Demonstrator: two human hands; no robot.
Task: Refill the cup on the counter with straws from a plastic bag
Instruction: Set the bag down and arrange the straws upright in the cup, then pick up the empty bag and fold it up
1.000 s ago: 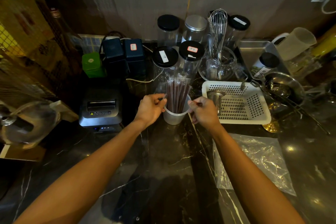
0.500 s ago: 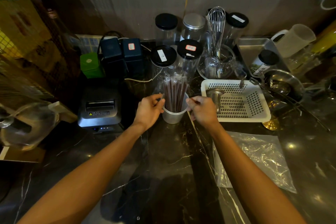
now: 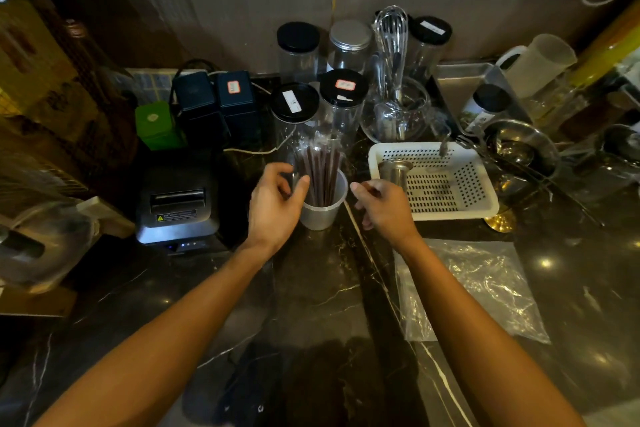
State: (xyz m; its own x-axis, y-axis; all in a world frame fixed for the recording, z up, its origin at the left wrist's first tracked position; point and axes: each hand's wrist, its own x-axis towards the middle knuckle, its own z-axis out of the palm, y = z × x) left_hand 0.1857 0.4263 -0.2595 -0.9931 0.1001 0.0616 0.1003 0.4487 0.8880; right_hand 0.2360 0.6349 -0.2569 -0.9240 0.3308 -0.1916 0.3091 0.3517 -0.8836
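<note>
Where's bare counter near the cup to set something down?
Free: the dark counter between the forearms, bordered by the cup ahead, the receipt printer to the left and the plastic bag to the right. Crowded: behind the cup stand jars, and the white basket fills the right.

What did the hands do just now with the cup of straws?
The right hand came off the cup and now sits just right of it. The left hand stays at the cup's left side. The straws, cup and plastic bag stayed put.
</note>
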